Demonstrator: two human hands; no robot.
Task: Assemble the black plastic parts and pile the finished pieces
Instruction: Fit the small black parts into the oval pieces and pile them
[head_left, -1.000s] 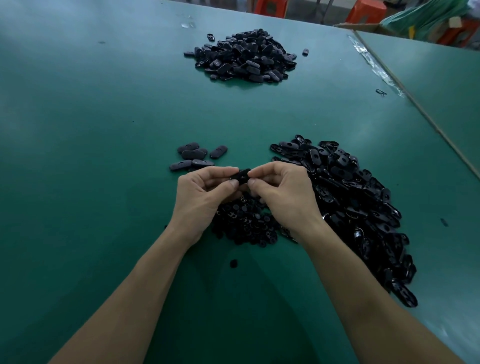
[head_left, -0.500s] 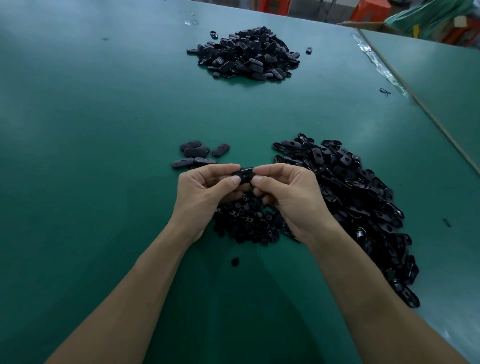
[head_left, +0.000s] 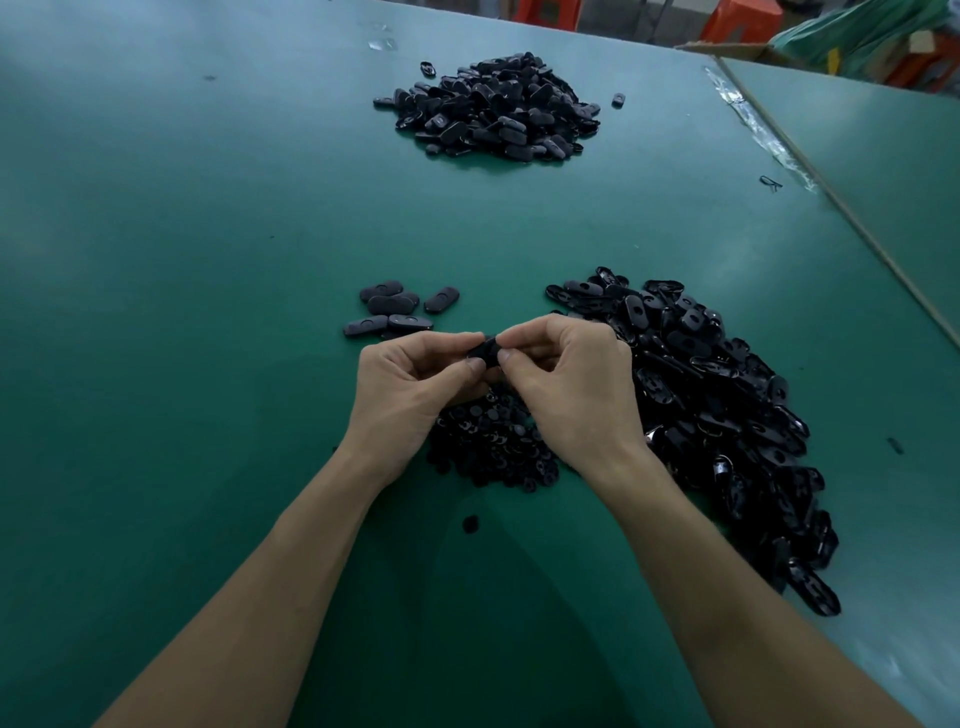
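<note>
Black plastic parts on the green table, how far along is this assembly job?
Done: a few closed pieces lie just beyond the left hand, and the far pile looks finished too. In hand: the left hand and right hand pinch one black piece between them. Left: the big heap of open shells on the right and the small parts under the hands, so much remains.

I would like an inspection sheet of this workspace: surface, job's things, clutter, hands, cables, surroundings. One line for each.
Surface: green table, clear tape at its right edge.
Job's things: one black part being held; big pile right, small-parts pile near centre, few oval pieces ahead, far pile.
Clutter: stray round part between the forearms.
Hands: left hand and right hand both pinch the part.
Cables: nothing seen.
Surroundings: orange stools, cardboard box.
</note>
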